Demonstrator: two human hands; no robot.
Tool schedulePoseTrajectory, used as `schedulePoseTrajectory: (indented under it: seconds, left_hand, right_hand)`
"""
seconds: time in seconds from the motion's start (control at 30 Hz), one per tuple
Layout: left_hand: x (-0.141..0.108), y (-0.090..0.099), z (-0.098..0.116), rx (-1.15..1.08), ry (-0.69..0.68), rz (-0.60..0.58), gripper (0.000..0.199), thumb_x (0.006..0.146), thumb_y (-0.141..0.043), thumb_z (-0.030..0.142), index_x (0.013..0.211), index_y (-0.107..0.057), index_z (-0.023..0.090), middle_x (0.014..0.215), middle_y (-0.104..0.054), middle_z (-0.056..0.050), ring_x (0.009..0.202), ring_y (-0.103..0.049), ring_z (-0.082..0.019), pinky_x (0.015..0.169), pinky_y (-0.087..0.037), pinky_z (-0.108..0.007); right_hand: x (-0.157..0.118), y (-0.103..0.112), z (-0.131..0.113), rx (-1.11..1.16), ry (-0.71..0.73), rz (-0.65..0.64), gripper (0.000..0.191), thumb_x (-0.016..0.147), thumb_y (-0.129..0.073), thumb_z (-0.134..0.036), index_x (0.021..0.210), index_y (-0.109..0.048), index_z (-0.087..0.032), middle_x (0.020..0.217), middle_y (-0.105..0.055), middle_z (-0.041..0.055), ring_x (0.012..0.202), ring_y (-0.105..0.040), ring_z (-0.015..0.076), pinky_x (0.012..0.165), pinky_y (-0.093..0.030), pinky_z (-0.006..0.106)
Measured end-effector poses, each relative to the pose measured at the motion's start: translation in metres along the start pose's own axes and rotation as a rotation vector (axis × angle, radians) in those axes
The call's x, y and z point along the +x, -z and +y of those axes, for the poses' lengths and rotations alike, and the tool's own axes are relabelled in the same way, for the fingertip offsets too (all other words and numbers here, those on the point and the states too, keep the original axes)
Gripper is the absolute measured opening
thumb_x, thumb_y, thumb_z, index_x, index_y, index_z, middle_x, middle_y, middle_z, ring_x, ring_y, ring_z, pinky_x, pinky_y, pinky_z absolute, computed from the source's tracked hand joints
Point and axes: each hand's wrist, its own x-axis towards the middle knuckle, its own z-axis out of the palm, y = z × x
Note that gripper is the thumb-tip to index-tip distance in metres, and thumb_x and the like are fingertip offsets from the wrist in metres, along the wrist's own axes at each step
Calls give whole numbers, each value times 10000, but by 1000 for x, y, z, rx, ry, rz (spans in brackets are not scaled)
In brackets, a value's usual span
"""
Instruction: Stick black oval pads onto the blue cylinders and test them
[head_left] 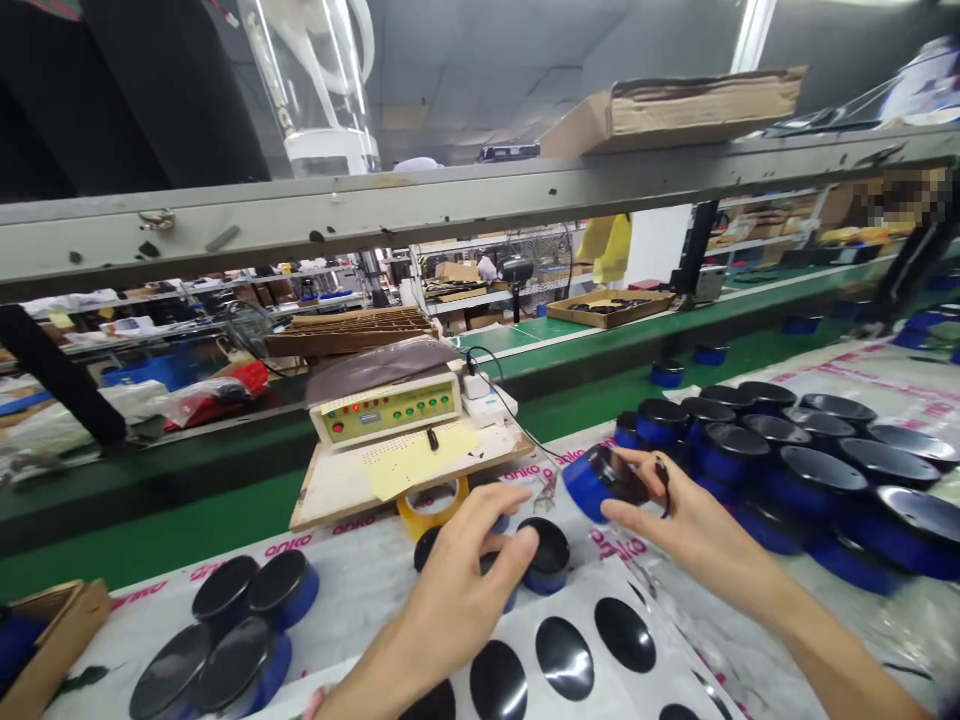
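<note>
My right hand (679, 515) holds a blue round housing (592, 482) tilted on its side, thumb and fingers around its dark open face. My left hand (461, 570) reaches down over a small group of blue pieces with black caps (549, 553), fingertips touching them; I cannot tell whether it grips one. In front of me lies a white sheet with black oval stickers (564, 655). A roll of yellow tape (433, 505) sits just beyond my left hand.
Many blue housings (795, 470) are piled on the right. Several capped ones (240, 630) rest at the left beside a cardboard box (45, 640). A tester box with red and green lights (386, 405) stands on a wooden board. A green conveyor (187, 500) runs behind.
</note>
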Motion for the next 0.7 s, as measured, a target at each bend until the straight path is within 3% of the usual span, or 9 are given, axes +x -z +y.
schedulePoseTrajectory:
  seconds: [0.07, 0.13, 0.23, 0.3, 0.37, 0.5, 0.7]
  left_hand:
    - [5, -4, 3, -348, 97, 5, 395, 940, -457, 461, 1300, -480, 300, 1342, -468, -54, 1139, -527, -217, 888, -502, -329]
    - [7, -3, 4, -648, 207, 5, 458, 929, -456, 515, 1330, -453, 294, 1328, -502, -64, 1082, -572, -209, 848, -517, -320]
    - [7, 6, 7, -859, 260, 37, 456, 872, -568, 516, 1228, -564, 230, 1155, -628, -77, 970, -621, -199, 745, -533, -271]
    - [7, 16, 9, -911, 243, 85, 418, 839, -632, 491, 1129, -635, 189, 1096, -661, -81, 948, -625, -190, 760, -529, -260]
    - [7, 24, 11, -958, 221, 145, 378, 819, -669, 465, 1078, -662, 190, 1109, -666, -67, 964, -620, -170, 795, -516, -238]
    - [10, 33, 10, -926, 125, 251, 337, 785, -723, 422, 1037, -657, 208, 1038, -676, -28, 952, -619, -139, 814, -485, -193]
    - [17, 38, 0, -728, 73, 250, 410, 762, -726, 463, 1014, -534, 203, 960, -619, -24, 896, -604, -179, 778, -478, -280]
  right_hand:
    - [-2, 2, -34, 282, 191, -181, 354, 832, -586, -512, 993, -419, -244, 1149, -564, 44, 1070, -559, 212, 842, -481, 285]
    - [0, 2, -63, 345, 325, -276, 319, 836, -615, -466, 894, -396, -241, 1187, -553, 46, 1077, -543, 204, 838, -469, 278]
    - [11, 3, -95, 182, 439, -150, 290, 912, -494, -456, 787, -341, -245, 826, -586, -9, 703, -554, 150, 598, -426, 254]
    - [18, 4, -109, 137, 508, -87, 285, 979, -318, -423, 754, -329, -249, 625, -474, -53, 518, -436, 132, 496, -338, 259]
    - [21, 3, -117, 126, 578, -128, 306, 1006, -220, -359, 761, -364, -247, 602, -446, -54, 506, -419, 133, 495, -316, 263]
    - [23, -8, -119, 66, 737, -199, 280, 1012, -313, -316, 781, -444, -228, 678, -514, -34, 570, -460, 125, 545, -315, 263]
    - [25, -16, -111, -97, 852, -115, 315, 1010, -344, -273, 707, -408, -217, 605, -490, -43, 492, -415, 113, 489, -246, 272]
